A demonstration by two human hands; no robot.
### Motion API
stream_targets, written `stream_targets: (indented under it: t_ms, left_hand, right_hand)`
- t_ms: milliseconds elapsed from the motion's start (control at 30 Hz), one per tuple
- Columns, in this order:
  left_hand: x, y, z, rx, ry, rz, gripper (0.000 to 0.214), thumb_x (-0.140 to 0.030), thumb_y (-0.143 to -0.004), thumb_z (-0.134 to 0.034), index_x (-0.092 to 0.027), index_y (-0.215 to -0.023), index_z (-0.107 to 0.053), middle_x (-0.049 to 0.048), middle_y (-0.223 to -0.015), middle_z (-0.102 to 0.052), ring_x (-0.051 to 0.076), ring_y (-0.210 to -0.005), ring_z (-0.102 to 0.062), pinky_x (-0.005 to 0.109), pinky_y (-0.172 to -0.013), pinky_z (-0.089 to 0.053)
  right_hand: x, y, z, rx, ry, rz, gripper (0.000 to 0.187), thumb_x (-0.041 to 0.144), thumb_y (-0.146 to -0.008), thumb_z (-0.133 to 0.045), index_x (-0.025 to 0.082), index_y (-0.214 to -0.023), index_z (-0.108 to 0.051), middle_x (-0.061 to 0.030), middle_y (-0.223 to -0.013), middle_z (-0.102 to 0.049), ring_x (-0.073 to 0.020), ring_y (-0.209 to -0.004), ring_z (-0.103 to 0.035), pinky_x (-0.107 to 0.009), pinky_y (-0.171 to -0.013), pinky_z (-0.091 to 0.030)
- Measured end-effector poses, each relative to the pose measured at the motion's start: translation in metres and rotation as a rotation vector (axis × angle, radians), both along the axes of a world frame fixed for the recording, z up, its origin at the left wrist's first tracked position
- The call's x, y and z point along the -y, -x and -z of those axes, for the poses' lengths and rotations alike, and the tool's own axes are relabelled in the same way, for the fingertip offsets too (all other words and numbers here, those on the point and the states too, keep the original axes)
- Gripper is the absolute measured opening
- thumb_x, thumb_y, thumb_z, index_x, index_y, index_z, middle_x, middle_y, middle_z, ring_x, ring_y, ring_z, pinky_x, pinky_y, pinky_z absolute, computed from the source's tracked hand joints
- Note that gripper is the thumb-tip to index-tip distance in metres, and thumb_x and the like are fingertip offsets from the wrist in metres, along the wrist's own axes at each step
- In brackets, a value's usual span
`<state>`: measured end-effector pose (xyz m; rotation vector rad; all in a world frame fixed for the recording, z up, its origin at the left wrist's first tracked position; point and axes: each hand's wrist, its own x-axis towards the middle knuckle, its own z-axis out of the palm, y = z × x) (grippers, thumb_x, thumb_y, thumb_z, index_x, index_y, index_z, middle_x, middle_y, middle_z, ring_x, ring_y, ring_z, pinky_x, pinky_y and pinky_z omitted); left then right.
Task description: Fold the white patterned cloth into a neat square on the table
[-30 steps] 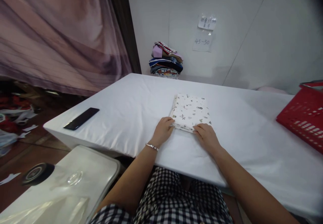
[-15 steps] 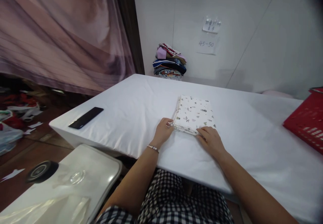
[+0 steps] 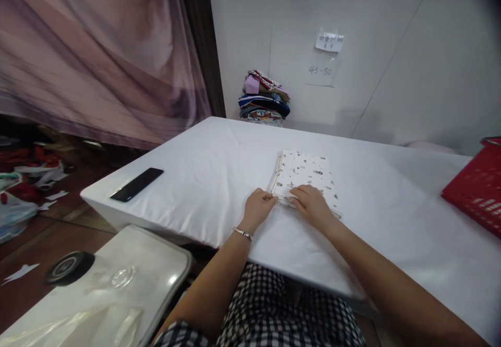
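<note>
A folded white cloth [image 3: 305, 169] with small printed motifs lies flat on the white-covered table [image 3: 203, 180], its layers showing along the left and near edges. My left hand [image 3: 259, 206], with a bracelet at the wrist, pinches the near left corner of the cloth between thumb and fingers. On the near edge rests my right hand [image 3: 313, 206], fingers stretched over the top of the fabric and pointing left. Its thumb is partly hidden, and the palm covers some of the near edge.
A black phone [image 3: 136, 184] lies at the table's left. To the right stands a red plastic basket [image 3: 473, 185]. Folded clothes [image 3: 265, 99] are stacked beyond the far edge by the wall. At lower left, a white side table [image 3: 156, 253] holds a round black object [image 3: 70, 267].
My right hand has slid left along the near edge, from the right corner toward the middle, and onto the cloth's top. My left hand still pinches the left corner.
</note>
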<state>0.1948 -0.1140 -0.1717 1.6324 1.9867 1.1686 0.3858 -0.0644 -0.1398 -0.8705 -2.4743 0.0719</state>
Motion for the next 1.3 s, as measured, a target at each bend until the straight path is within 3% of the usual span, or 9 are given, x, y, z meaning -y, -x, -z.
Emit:
stream_targets:
  t_ms: [200,500,800,1033,1200,1300]
  left_hand:
    - [-0.003,-0.002,-0.001,0.086,0.034,-0.014,0.015,-0.027,-0.075,-0.065,-0.02,-0.062,-0.064,-0.0023,-0.069,-0.056,0.012,-0.069,-0.055,0.026,-0.067,-0.042]
    - [-0.005,-0.001,-0.001,0.196,0.046,-0.037,0.012,-0.022,-0.071,-0.064,-0.019,-0.06,-0.061,-0.0029,-0.068,-0.056,0.011,-0.066,-0.053,0.025,-0.064,-0.041]
    - [-0.005,-0.001,-0.001,0.238,0.061,-0.068,0.007,-0.02,-0.07,-0.062,-0.018,-0.063,-0.065,-0.0016,-0.071,-0.059,0.011,-0.068,-0.054,0.023,-0.065,-0.041]
    - [-0.005,-0.001,-0.001,0.23,0.045,-0.04,0.009,-0.022,-0.071,-0.061,-0.018,-0.063,-0.065,-0.0013,-0.071,-0.058,0.012,-0.069,-0.054,0.024,-0.067,-0.041]
    - [-0.005,-0.001,0.0,0.248,0.026,-0.034,0.024,-0.038,-0.077,-0.059,-0.018,-0.064,-0.064,-0.0012,-0.07,-0.057,0.013,-0.07,-0.054,0.026,-0.068,-0.041]
    - [-0.006,-0.001,0.001,0.235,0.04,-0.047,0.027,-0.038,-0.078,-0.057,-0.018,-0.062,-0.062,-0.0012,-0.069,-0.055,0.013,-0.068,-0.053,0.026,-0.067,-0.04]
  right_hand:
    - [-0.012,0.042,0.006,0.024,0.15,-0.006,0.014,0.019,-0.088,-0.052,0.021,-0.086,-0.065,-0.0042,-0.085,-0.064,-0.0185,-0.084,-0.057,-0.03,-0.074,-0.041]
    - [-0.015,0.041,0.024,-0.288,0.313,0.039,0.016,0.019,-0.088,-0.046,0.021,-0.079,-0.059,-0.0014,-0.079,-0.061,-0.0161,-0.076,-0.055,-0.028,-0.069,-0.041]
    - [-0.011,0.039,0.033,-0.263,0.206,-0.088,0.014,0.018,-0.088,-0.049,0.022,-0.086,-0.062,-0.0038,-0.085,-0.061,-0.0183,-0.084,-0.055,-0.03,-0.074,-0.043]
    - [-0.01,0.038,0.036,-0.247,0.112,-0.109,0.018,0.019,-0.09,-0.046,0.022,-0.088,-0.064,-0.0055,-0.084,-0.061,-0.0195,-0.082,-0.055,-0.033,-0.075,-0.044]
    - [-0.008,0.04,0.034,-0.235,0.123,-0.096,0.018,0.02,-0.09,-0.046,0.021,-0.086,-0.063,-0.0056,-0.082,-0.06,-0.0193,-0.081,-0.054,-0.032,-0.073,-0.043]
    - [-0.007,0.04,0.033,-0.258,0.176,-0.086,0.018,0.02,-0.089,-0.046,0.022,-0.084,-0.063,-0.0048,-0.082,-0.06,-0.0188,-0.081,-0.054,-0.031,-0.073,-0.042]
